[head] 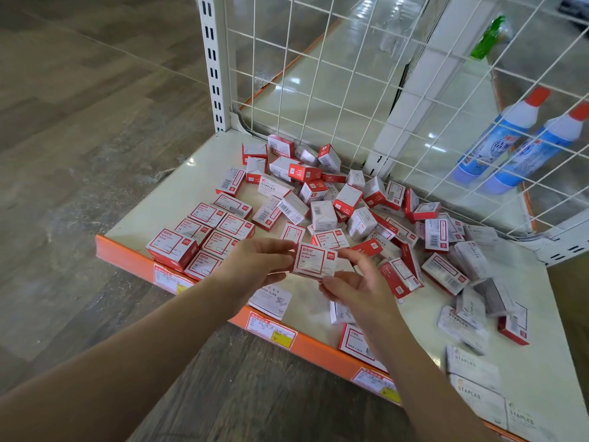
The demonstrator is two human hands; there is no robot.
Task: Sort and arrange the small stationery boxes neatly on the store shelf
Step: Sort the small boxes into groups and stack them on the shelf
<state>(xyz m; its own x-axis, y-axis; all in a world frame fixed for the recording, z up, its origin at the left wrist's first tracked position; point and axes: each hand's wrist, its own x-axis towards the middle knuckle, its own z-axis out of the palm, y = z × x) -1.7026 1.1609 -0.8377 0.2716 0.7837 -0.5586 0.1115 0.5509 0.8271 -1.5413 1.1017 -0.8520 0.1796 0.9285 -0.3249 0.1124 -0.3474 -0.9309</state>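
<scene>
A red and white paper clip box is held above the cream shelf, its label facing up. My left hand pinches its left edge with thumb and fingers. My right hand holds its right and lower side with curled fingers. To the left, several matching boxes sit in neat rows near the shelf's front edge. A loose heap of red and white boxes lies scattered across the middle and back. White staples boxes lie at the right front.
A white wire grid closes the shelf's back, with a slotted upright post at its left. Two blue bottles with red caps lie behind the grid. An orange price strip with labels runs along the front edge. Wooden floor lies on the left.
</scene>
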